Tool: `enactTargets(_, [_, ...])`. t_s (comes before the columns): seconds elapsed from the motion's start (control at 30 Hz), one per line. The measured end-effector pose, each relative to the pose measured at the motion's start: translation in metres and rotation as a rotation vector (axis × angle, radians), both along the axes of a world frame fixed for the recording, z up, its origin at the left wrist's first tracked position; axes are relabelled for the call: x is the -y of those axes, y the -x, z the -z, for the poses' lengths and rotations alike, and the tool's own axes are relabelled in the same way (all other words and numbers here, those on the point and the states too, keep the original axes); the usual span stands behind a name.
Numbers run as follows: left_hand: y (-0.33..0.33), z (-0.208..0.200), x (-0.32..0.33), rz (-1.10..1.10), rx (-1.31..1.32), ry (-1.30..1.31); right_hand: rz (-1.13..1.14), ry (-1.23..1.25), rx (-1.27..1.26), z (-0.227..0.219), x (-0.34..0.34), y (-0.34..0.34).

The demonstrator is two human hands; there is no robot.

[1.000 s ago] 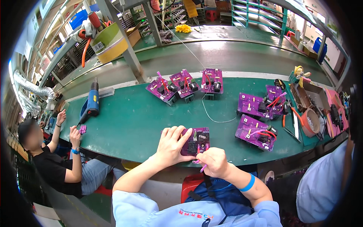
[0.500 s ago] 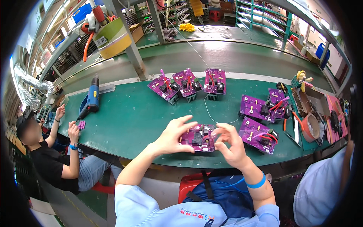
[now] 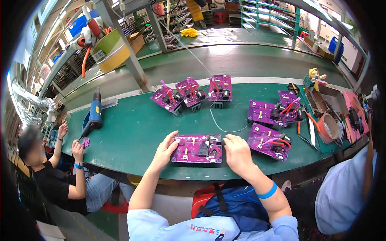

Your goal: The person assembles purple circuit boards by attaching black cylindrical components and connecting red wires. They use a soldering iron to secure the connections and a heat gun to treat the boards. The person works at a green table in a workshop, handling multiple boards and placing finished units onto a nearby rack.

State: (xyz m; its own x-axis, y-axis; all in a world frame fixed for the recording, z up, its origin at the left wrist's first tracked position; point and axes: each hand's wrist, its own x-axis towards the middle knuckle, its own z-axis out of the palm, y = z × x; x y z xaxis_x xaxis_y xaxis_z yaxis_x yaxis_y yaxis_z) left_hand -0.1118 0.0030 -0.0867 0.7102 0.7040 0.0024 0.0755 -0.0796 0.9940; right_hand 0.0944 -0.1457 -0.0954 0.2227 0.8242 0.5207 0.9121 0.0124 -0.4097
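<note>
A purple circuit board point(image 3: 187, 141) with a black relay, brass posts and small parts lies in front of me near the table's front edge. My left hand point(image 3: 164, 152) grips its left edge between thumb and fingers. At the opposite edge, the bent fingers of my right hand point(image 3: 239, 154) press against the board's side; their tips are partly hidden. To the right of that hand sits another purple board point(image 3: 261, 138) with red and pink wires.
Further boards stand on heatsinks at the back, such as the purple board point(image 3: 220, 82), and at the right. A blue heat gun point(image 3: 95, 114) lies left. Tweezers, pliers and an orange tape roll point(image 3: 327, 129) are at right. A co-worker point(image 3: 60, 176) sits left, another person's sleeve point(image 3: 341, 193) right.
Both hands have moved apart from over the board to its two side edges. More of the board now shows. The whole view has shifted slightly.
</note>
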Motion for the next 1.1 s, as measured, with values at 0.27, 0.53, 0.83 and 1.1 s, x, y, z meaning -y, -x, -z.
enactTargets(0.27, [0.002, 0.005, -0.003, 0.013, 0.066, 0.123, -0.034, -0.142, -0.137, -0.015, 0.011, 0.007])
enactTargets(0.53, [0.002, 0.011, -0.004, 0.011, 0.116, 0.187, -0.165, -0.325, -0.050, -0.017, 0.010, 0.041])
enactTargets(0.83, [0.002, 0.012, -0.003, 0.013, 0.140, 0.174, -0.163, -0.073, 0.447, -0.015, -0.020, 0.054])
enactTargets(1.1, [0.001, 0.019, -0.007, 0.000, 0.162, 0.066, -0.307, -0.150, 0.338, -0.017, -0.030, 0.039])
